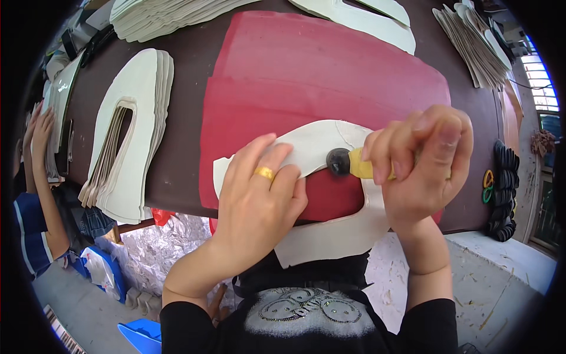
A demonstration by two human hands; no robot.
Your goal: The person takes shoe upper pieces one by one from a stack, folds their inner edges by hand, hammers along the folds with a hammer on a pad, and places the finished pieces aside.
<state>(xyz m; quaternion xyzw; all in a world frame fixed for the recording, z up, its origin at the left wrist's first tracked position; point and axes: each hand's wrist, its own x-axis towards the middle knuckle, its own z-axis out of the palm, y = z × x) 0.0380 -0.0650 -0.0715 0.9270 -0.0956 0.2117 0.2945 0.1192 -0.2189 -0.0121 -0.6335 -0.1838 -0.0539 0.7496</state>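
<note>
Stacks of white pieces lie left and far, around the red mat. The white U-shaped piece lies at the mat's near side beneath the slightly spread fingers of the left hand, partly hidden by both hands. The right hand, fingers curled, grips a black-ended yellow tool over the piece's inner edge.

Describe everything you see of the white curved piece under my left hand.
The white piece is thin, U-shaped and leather-like, with a faint curved line near its upper right. It lies partly on the red mat, its near arm overhanging the table. Your left hand rests on it; your right hand, holding a yellow tool, hides part of it.
</note>
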